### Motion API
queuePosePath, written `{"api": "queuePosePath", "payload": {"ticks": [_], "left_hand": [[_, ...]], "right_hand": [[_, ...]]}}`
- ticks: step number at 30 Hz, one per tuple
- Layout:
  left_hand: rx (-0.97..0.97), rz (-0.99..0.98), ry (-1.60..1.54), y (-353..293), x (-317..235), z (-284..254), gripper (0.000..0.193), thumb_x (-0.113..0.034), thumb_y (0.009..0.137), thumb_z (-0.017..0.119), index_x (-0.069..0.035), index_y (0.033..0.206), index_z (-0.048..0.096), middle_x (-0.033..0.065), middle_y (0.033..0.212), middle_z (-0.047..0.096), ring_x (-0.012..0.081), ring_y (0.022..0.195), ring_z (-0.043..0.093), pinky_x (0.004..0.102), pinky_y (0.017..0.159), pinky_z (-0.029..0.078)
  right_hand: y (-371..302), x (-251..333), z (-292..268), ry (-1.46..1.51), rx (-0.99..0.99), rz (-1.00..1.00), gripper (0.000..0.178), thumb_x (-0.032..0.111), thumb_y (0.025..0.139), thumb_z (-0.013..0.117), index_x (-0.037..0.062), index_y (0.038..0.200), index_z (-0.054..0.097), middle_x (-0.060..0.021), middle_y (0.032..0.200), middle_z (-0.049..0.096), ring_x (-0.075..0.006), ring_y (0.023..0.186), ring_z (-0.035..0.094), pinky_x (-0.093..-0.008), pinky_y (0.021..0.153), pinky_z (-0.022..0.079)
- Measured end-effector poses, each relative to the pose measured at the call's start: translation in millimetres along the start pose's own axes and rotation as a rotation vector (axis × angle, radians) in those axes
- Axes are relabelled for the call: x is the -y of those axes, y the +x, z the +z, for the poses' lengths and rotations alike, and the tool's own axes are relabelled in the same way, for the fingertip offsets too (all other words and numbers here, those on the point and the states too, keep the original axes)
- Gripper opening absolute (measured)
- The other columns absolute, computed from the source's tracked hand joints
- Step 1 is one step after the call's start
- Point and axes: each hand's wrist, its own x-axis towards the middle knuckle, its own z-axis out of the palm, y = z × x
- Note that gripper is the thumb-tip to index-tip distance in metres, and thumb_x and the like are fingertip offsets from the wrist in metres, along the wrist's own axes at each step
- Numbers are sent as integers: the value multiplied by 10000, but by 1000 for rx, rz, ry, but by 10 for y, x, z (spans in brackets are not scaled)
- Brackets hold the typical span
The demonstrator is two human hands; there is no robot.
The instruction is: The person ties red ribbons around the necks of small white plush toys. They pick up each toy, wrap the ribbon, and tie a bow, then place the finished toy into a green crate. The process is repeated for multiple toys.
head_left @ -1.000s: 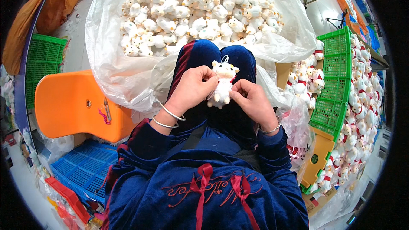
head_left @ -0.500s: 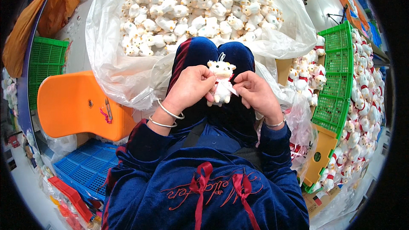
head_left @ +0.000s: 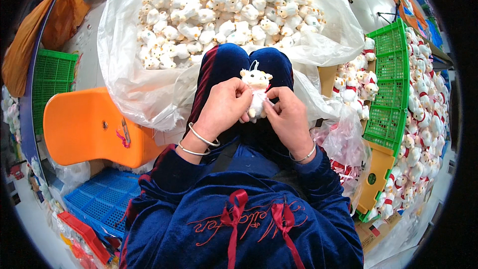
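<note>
A small white plush toy [head_left: 257, 79] with a loop of cord on its head is held upright above my knees. My left hand [head_left: 225, 103] is closed around its left side, thumb and fingertips against its body. At the toy's other side, the fingers of my right hand [head_left: 289, 115] are pinched together on a pale pink ribbon [head_left: 269, 101] at its chest. Most of the ribbon is hidden by the fingers. Just beyond my knees, a large clear plastic bag [head_left: 119, 45] lies open, full of similar white plush toys [head_left: 234, 10].
An orange chair [head_left: 79, 124] stands at the left, with a small tool [head_left: 125, 130] and pink strands on it. Below it lies a blue crate [head_left: 102, 197]. To the right are a green crate [head_left: 391, 84], toys with red neck ribbons [head_left: 420, 114] and a bag of pink ribbons [head_left: 343, 144].
My right hand has moved left, closer against the toy, and the ribbon end that stuck out toward it is now mostly covered. The left hand keeps its hold on the toy.
</note>
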Motion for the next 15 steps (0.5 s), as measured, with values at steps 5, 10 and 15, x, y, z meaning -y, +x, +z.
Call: {"api": "queuePosePath", "payload": {"ticks": [5,10,15], "left_hand": [[-15,33,-38,10,67,19,179,-137,965,623,28,895,623,73,754,679,123,560,666,259,515,517],[-33,51,-37,-1,83,31,163,-123,962,621,23,890,616,68,748,672,113,563,658,255,516,515],[-47,54,-33,1,120,34,149,-110,964,619,24,899,619,72,749,674,111,564,658,256,519,515]], "right_hand": [[37,-20,-24,-84,2,-98,155,7,852,699,8,981,614,-146,888,645,-329,765,672,-364,661,540],[51,5,-36,15,89,83,119,-19,885,668,-2,982,601,-98,867,660,-238,750,706,-303,649,543],[78,-150,-70,532,243,331,150,-34,916,642,-25,1042,560,-77,898,656,-120,787,704,-243,654,545]]}}
